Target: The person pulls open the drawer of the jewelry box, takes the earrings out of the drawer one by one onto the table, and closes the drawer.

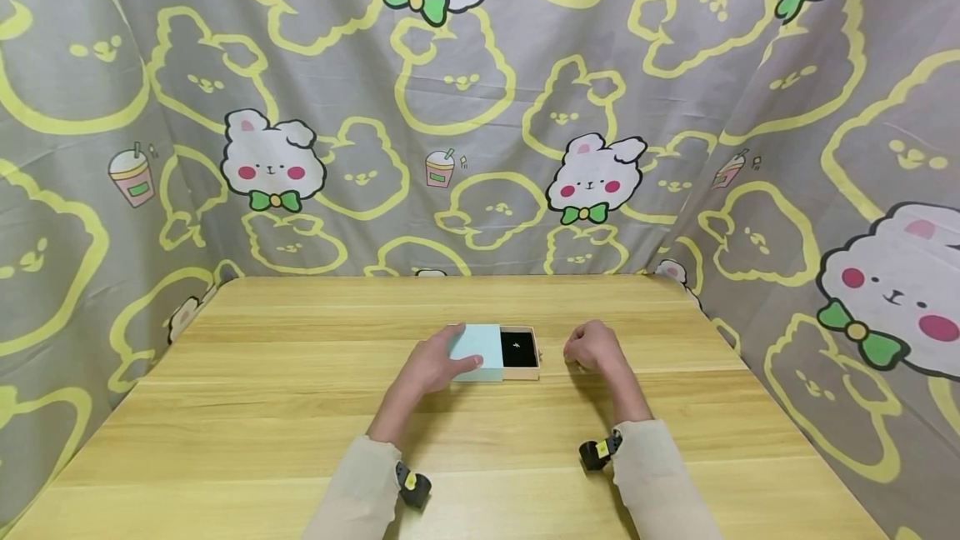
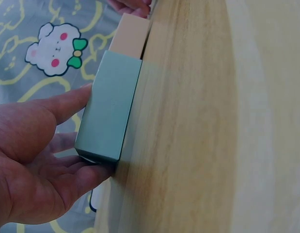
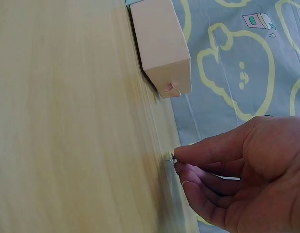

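Observation:
On the table lies a small jewelry box: a light-blue sleeve (image 1: 482,347) with a pinkish drawer (image 1: 521,372) pulled partway out to the right. Inside the drawer is a black pad (image 1: 517,355) bearing a tiny silvery ornament (image 1: 517,346). My left hand (image 1: 431,363) grips the sleeve's left end, thumb on the near side and fingers around the far corner. Just right of the drawer, my right hand (image 1: 596,345) pinches a tiny pale piece with a thin metal part (image 3: 168,156) between thumb and fingertip, close over the tabletop. Its exact kind I cannot tell.
The drawer's front has a small ribbon pull tab (image 3: 174,90). A wooden table (image 1: 480,457) spreads all around the box. Grey curtains (image 1: 480,215) with cartoon prints hang behind it and along both sides. Each wrist wears a small black camera (image 1: 415,490).

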A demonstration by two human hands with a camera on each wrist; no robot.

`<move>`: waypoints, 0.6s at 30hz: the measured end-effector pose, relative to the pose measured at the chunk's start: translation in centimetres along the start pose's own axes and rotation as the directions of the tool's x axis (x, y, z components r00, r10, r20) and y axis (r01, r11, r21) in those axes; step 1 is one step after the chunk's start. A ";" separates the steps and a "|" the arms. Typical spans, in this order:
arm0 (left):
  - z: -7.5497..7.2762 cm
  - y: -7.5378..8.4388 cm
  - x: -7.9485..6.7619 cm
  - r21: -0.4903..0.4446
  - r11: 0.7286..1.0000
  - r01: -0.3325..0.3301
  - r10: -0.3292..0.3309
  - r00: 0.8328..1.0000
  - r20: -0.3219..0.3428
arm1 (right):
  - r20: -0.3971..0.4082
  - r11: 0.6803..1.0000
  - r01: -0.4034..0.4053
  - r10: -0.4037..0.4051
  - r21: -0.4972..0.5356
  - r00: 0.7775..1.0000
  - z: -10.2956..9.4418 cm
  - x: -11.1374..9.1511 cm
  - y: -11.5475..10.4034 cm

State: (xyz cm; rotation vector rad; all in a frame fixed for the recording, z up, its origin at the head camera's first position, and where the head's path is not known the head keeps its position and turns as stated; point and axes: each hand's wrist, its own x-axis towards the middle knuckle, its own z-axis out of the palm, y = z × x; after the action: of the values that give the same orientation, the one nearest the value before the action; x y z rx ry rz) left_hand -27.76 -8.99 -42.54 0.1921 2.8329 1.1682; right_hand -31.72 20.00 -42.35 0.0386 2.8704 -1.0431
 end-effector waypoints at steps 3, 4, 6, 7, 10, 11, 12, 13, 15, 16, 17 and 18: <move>0.0 0.0 0.0 -0.002 1.000 0.001 -0.001 1.000 0.000 | 0.006 1.000 -0.007 0.007 0.007 1.000 0.0 -0.1 0.0; 0.0 0.0 0.0 -0.002 1.000 0.001 -0.001 1.000 0.000 | 0.007 1.000 -0.008 0.008 0.007 1.000 -0.1 -0.1 -0.1; 0.0 -0.1 0.0 -0.001 1.000 -0.002 0.002 1.000 0.000 | 0.006 1.000 -0.012 0.011 0.011 1.000 -0.2 -0.2 -0.2; 0.0 -0.1 0.0 -0.002 1.000 -0.002 0.002 1.000 0.000 | 0.004 1.000 -0.015 0.015 0.013 1.000 -0.2 -0.3 -0.3; 0.0 -0.1 0.0 0.001 1.000 -0.005 0.005 1.000 -0.001 | -0.004 1.000 -0.008 0.008 0.003 1.000 -0.5 -0.5 -0.6; 0.0 -0.1 0.0 0.002 1.000 -0.007 0.007 1.000 -0.001 | -0.010 1.000 -0.004 0.003 -0.005 1.000 -0.6 -0.5 -0.7; 0.0 -0.1 0.0 0.002 1.000 -0.008 0.008 1.000 0.000 | -0.019 1.000 0.005 -0.006 -0.014 1.000 -0.7 -0.5 -0.9; 0.0 -0.1 0.0 0.002 1.000 -0.008 0.008 1.000 0.000 | -0.022 1.000 0.012 -0.012 -0.017 1.000 -0.7 -0.6 -1.0; 0.0 -0.1 0.0 0.003 1.000 -0.010 0.010 1.000 0.001 | -0.042 0.999 0.030 -0.031 -0.024 0.999 -0.9 -0.7 -1.3; 0.0 -0.1 0.0 0.003 1.000 -0.010 0.010 1.000 0.001 | -0.051 0.999 0.038 -0.039 -0.021 0.998 -0.9 -0.7 -1.5; 0.0 -0.1 0.0 0.004 1.000 -0.012 0.012 1.000 0.001 | -0.061 0.999 0.048 -0.049 -0.017 0.997 -1.0 -0.7 -1.7; 0.0 -0.1 0.0 0.005 1.000 -0.012 0.012 1.000 0.000 | -0.069 0.998 0.058 -0.059 -0.013 0.996 -1.0 -0.8 -1.9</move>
State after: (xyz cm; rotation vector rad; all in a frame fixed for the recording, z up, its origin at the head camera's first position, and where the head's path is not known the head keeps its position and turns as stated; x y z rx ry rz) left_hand -27.81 -9.07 -42.62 0.2103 2.8392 1.1634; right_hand -31.14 19.21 -40.35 -0.0100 2.9564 -1.0568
